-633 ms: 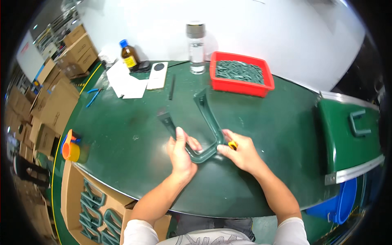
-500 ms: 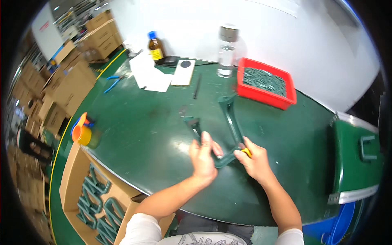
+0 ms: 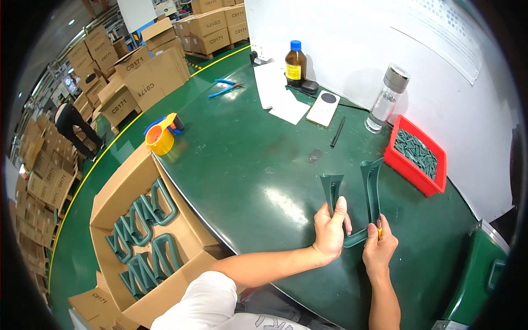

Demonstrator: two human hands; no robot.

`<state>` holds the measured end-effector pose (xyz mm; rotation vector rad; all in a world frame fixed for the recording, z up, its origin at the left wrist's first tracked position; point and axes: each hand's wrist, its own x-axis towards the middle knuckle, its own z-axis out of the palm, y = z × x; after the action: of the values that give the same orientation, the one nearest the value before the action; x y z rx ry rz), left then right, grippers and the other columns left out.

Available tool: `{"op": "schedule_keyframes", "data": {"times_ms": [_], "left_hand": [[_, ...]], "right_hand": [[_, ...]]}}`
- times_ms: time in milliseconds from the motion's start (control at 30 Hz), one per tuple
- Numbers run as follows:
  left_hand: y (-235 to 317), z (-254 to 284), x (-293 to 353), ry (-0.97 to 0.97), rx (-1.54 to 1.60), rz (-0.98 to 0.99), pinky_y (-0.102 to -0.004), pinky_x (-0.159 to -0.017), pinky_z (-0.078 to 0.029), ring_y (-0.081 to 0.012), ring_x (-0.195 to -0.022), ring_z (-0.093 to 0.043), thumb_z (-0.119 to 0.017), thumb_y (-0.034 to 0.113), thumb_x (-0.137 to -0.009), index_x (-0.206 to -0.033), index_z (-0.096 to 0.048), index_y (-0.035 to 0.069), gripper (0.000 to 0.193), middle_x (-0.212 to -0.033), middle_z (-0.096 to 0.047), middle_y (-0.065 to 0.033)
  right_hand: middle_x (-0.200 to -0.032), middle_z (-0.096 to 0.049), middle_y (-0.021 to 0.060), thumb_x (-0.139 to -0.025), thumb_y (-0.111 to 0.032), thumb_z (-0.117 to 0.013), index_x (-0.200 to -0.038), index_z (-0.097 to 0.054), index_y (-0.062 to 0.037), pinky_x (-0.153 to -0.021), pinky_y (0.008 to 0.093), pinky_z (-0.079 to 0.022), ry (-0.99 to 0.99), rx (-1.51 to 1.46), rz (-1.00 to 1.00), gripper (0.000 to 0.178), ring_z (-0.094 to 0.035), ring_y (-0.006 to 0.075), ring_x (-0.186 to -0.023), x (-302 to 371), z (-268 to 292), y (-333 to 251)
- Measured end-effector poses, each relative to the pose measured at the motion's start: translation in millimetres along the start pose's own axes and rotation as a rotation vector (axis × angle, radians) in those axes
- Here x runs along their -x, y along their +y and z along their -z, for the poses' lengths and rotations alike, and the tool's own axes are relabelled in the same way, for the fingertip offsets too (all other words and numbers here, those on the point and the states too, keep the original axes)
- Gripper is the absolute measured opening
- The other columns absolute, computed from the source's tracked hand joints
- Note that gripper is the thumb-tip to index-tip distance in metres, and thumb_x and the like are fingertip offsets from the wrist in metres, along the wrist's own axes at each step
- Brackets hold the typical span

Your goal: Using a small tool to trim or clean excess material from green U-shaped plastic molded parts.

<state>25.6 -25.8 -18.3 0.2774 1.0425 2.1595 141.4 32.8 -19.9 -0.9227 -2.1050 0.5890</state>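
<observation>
My left hand (image 3: 330, 231) is closed around the left leg of a dark green U-shaped plastic handle (image 3: 371, 190), its thumb up along the leg. The two flared, hollow ends of the handle point away from me. At the lower part of the right leg, my right hand (image 3: 379, 247) is closed with a small yellow tool (image 3: 379, 230) between thumb and fingers. Most of that tool is hidden, so its exact kind does not show. The handle is held just above the green tabletop (image 3: 242, 159).
An open cardboard box (image 3: 190, 234) at left holds several similar green handles. A red bin (image 3: 416, 173) of small green pieces stands at right. Further back are a water bottle (image 3: 387, 99), a brown bottle (image 3: 295, 65), blue pliers (image 3: 224, 89), a black pen (image 3: 337, 132) and a yellow cup (image 3: 160, 140).
My view has swung left, so the tabletop things sit further right and the box shows more fully. Both hands keep hold of the handle and the yellow tool.
</observation>
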Motion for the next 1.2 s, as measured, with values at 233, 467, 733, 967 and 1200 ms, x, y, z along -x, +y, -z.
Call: {"op": "schedule_keyframes", "data": {"times_ms": [233, 467, 733, 967, 1200], "left_hand": [[0.1, -3.3, 7.2, -0.096, -0.066, -0.125, -0.0231, -0.046, -0.038, -0.0079, -0.049, -0.046, -0.053, 0.031, -0.095, -0.081, -0.049, 0.006, 0.029, -0.057, -0.048, -0.0001], [1.4, 3.6, 7.2, -0.156, -0.244, -0.25, -0.0237, -0.049, -0.039, -0.009, -0.051, -0.049, -0.055, 0.025, -0.094, -0.083, -0.049, 0.004, 0.025, -0.065, -0.051, -0.001], [3.7, 2.4, -1.4, -0.065, -0.176, -0.149, -0.0245, -0.047, -0.04, -0.0099, -0.049, -0.048, -0.055, 0.032, -0.094, -0.079, -0.047, 0.006, 0.031, -0.057, -0.05, -0.0024], [4.9, 4.1, -4.4, -0.041, -0.176, -0.134, -0.0241, -0.047, -0.039, -0.0099, -0.048, -0.045, -0.054, 0.034, -0.094, -0.079, -0.048, 0.008, 0.03, -0.055, -0.047, -0.0013], [-1.6, 0.6, -6.4, -0.091, -0.281, -0.346, -0.0261, -0.044, -0.038, -0.0098, -0.047, -0.044, -0.053, 0.031, -0.094, -0.079, -0.047, 0.006, 0.03, -0.055, -0.046, -0.002]], "right_hand": [[-0.057, -0.049, -0.0002, -0.088, -0.016, -0.063, -0.084, -0.057, 0.0029, -0.046, 0.0229, -0.033, 0.082, -0.388, -0.403, 0.02, -0.044, 0.0059, -0.049, -6.4, 4.0, -8.6], [-0.053, -0.046, -0.0017, -0.085, -0.017, -0.066, -0.066, -0.052, 0.0005, -0.045, 0.0256, -0.032, -0.052, -0.238, -0.557, 0.029, -0.038, 0.0052, -0.05, -9.9, 12.1, -7.8], [-0.049, -0.046, 0.0062, -0.085, -0.013, -0.064, -0.065, -0.053, 0.0025, -0.045, 0.0286, -0.035, 0.028, -0.066, -0.291, 0.028, -0.041, 0.0092, -0.046, 13.7, 3.0, -14.5], [-0.054, -0.053, 0.0142, -0.081, -0.01, -0.067, -0.069, -0.058, 0.0019, -0.046, 0.0308, -0.04, 0.086, -0.082, -0.246, 0.02, -0.048, 0.017, -0.045, 17.6, 3.2, -23.7], [-0.055, -0.051, 0.0011, -0.083, -0.008, -0.066, -0.068, -0.054, -0.0004, -0.045, 0.0252, -0.034, 0.127, -0.126, -0.208, 0.021, -0.04, 0.0052, -0.05, 21.5, 0.4, -19.9]]}}
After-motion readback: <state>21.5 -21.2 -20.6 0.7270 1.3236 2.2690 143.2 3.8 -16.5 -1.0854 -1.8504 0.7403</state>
